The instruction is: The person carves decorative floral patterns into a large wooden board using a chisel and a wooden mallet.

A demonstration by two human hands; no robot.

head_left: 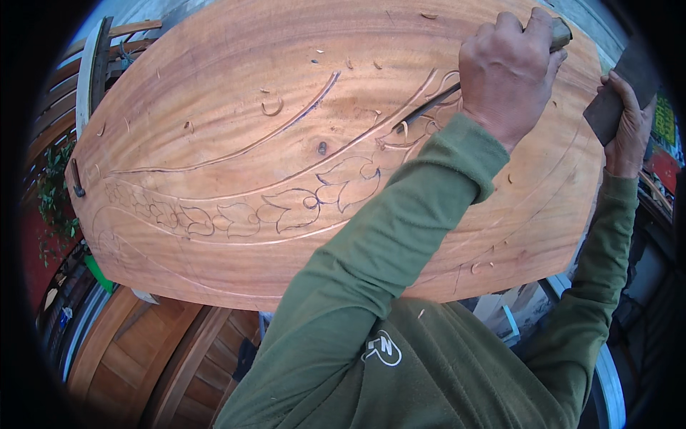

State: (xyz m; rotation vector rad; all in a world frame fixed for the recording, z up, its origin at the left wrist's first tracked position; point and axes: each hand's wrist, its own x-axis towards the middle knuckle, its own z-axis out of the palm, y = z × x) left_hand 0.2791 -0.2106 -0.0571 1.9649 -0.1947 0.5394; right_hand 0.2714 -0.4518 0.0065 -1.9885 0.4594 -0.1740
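Observation:
My left hand (506, 79) is closed round a carving gouge (427, 109). Its handle end (560, 34) pokes out beyond the fist, and its steel tip meets the wood at a carved groove, with a curled shaving beside it. On the far right, my right hand (627, 129) grips a dark, flat, squared block (638, 68); the block is apart from the gouge handle. Beneath both hands lies a large wooden panel (214, 118) with curved edges. Long carved lines run across it, and a drawn leaf-and-flower pattern (289, 209) fills the band between them. My left forearm hides part of the pattern.
Loose shavings (272, 107) lie scattered over the panel. A small dark metal piece (77, 179) stands at its left edge. Wooden panelled pieces (136, 350) lie below, near my left. Slatted wood (63, 89) and a green plant (57, 193) are beyond the left edge.

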